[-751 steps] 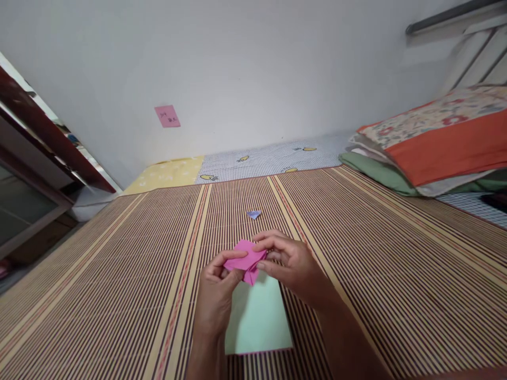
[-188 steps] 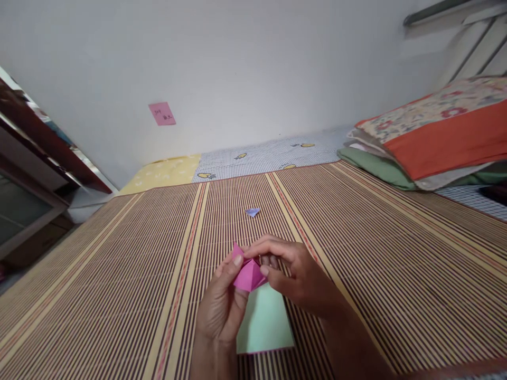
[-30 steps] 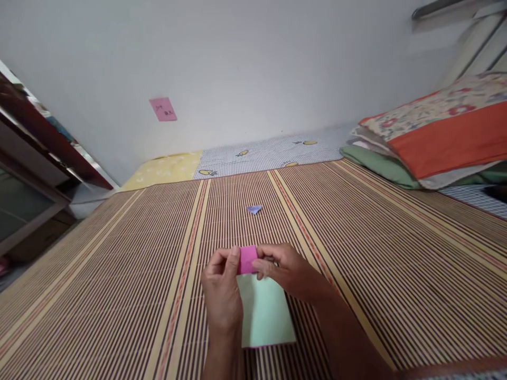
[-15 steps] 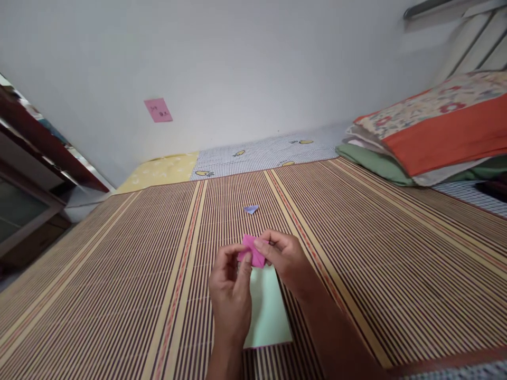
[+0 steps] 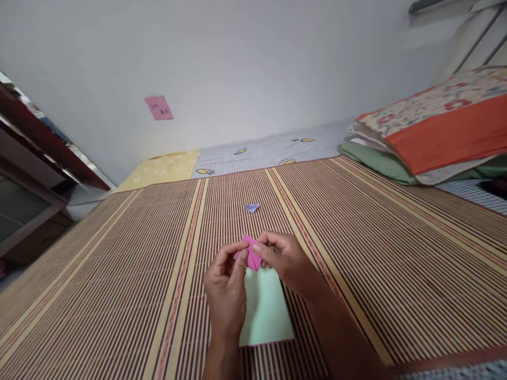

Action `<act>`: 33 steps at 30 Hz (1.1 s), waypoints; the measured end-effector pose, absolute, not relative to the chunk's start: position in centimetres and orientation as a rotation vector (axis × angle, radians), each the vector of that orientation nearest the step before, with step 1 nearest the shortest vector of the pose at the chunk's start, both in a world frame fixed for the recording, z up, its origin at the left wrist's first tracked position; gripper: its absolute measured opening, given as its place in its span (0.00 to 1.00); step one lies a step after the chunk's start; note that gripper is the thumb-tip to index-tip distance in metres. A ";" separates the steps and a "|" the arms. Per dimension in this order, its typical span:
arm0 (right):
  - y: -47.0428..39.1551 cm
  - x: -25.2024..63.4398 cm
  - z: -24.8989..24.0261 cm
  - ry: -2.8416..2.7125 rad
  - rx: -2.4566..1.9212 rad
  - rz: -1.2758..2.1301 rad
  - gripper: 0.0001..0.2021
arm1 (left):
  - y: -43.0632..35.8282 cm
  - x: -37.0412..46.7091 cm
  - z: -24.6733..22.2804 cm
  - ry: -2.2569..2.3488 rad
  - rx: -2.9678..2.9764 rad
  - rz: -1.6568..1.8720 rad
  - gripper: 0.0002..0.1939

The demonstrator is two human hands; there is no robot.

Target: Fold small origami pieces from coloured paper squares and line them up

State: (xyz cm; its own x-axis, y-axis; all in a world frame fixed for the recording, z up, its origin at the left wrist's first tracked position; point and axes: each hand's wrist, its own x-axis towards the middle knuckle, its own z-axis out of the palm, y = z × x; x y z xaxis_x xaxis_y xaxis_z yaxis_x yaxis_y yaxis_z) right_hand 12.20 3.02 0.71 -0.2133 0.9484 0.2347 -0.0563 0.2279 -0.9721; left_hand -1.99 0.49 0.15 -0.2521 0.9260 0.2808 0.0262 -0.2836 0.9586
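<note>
A small folded pink paper [image 5: 253,257] is held up over the far edge of the pale green sheet [image 5: 267,311], which serves here as the landmark. A second ago the paper showed as a flat, nearly upright rectangle between the thumbs; half a second ago it had turned to a slanted shape with a crease on its near face, and now it has much the same look, a little more on the slant. In the oldest frame it was broader, with loose flaps. One corner now points away from the sheet and slightly left, the opposite corner down toward the sheet; the longer visible axis runs between these two, though fingers cover both sides and the full outline cannot be told. The left hand [image 5: 226,290], above the sheet's left side, pinches the paper's left part between thumb and fingers. The right hand [image 5: 289,264], beyond the sheet's far right corner, grips the other side, its thumb laid on the near face. Farther out past the sheet's far edge, a small folded bluish paper [image 5: 252,207] lies on the striped mat [image 5: 340,237] that also carries the sheet, in the same spot as in the earlier frames. Well beyond the sheet and to its right rests an orange and floral pillow [image 5: 455,137]; beyond it to the left, a pink note [image 5: 159,107] is on the wall [image 5: 237,68].
</note>
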 end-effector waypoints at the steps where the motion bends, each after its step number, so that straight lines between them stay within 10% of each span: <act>1: 3.0 12.2 0.7 -1.453 -0.899 1.196 0.11 | 0.5 -2.0 0.1 1.246 1.265 1.637 0.08; 33: 3.6 13.1 0.5 -1.384 -0.947 1.199 0.13 | 0.2 -4.3 1.4 0.945 1.696 1.188 0.15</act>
